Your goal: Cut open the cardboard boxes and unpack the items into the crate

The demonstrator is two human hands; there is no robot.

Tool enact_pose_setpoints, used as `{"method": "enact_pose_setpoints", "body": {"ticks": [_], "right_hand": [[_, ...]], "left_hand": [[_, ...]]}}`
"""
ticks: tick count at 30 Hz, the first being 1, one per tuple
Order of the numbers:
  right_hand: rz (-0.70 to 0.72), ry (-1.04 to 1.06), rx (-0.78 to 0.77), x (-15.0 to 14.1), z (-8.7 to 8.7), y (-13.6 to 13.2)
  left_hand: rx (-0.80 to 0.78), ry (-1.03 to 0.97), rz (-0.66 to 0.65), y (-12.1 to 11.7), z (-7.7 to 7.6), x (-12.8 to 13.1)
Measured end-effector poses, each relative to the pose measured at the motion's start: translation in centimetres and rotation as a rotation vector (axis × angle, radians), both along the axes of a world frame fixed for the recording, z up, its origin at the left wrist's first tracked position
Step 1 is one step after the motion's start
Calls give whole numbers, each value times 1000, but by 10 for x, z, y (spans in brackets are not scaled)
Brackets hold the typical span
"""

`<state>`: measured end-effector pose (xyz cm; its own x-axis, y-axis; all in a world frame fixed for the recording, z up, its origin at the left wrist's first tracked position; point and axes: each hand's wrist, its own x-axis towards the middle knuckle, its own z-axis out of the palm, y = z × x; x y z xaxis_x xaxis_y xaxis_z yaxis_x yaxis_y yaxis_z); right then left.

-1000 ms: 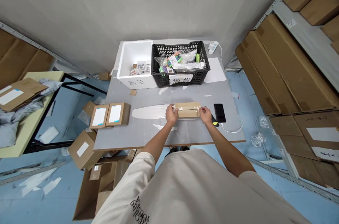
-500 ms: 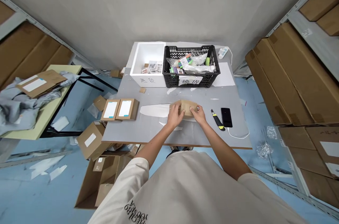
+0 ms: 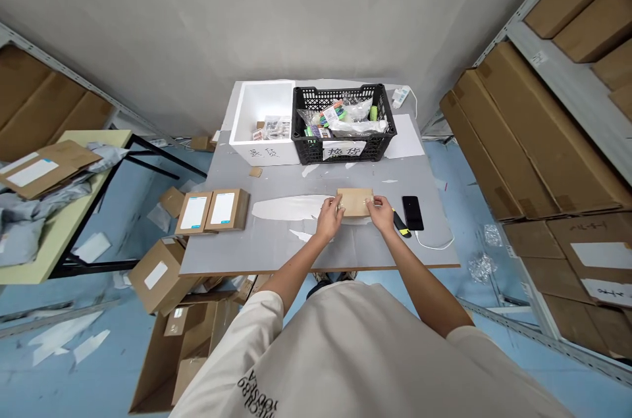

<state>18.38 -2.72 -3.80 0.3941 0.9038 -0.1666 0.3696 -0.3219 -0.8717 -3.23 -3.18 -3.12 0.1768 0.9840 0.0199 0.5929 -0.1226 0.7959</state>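
Observation:
A small brown cardboard box (image 3: 355, 201) lies on the grey table (image 3: 276, 247) in front of me. My left hand (image 3: 330, 217) grips its left end with curled fingers. My right hand (image 3: 381, 212) holds its right end the same way. The box rests flat between both hands, over a white paper strip (image 3: 286, 207).
Two labelled brown boxes (image 3: 213, 210) lie at the table's left. A white foam box (image 3: 261, 122) and a black crate (image 3: 343, 122) of packets stand at the back. A black phone (image 3: 412, 212) and a yellow-black cutter (image 3: 399, 223) lie right of my hand. Cartons fill the floor and shelves.
The box was turned in my hands and now shows a shorter face. Both hands moved closer together on it. The view swung slightly.

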Motion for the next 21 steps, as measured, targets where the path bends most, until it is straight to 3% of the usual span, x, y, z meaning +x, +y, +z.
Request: {"method": "enact_pose_setpoints", "body": {"ticks": [3,5,9,12,16,19,21], "right_hand": [[-79,10,3,-7,1,3],[-106,26,19,-13,2,6],[31,162,98,-24,2,11],[187,163,110,-29,-7,11],[134,75,-11,-38,-30,9],[180,112,-83,-48,-42,6],[231,103,-48,-51,-45,3]], "left_hand": [[77,94,13,5,6,-2],[135,193,-56,7,14,-3],[209,383,-243,7,32,-6],[167,472,-103,6,41,-15],[-20,526,71,8,46,-42],[-137,461,156,9,41,-67],[-175,370,180,7,33,-79]]}}
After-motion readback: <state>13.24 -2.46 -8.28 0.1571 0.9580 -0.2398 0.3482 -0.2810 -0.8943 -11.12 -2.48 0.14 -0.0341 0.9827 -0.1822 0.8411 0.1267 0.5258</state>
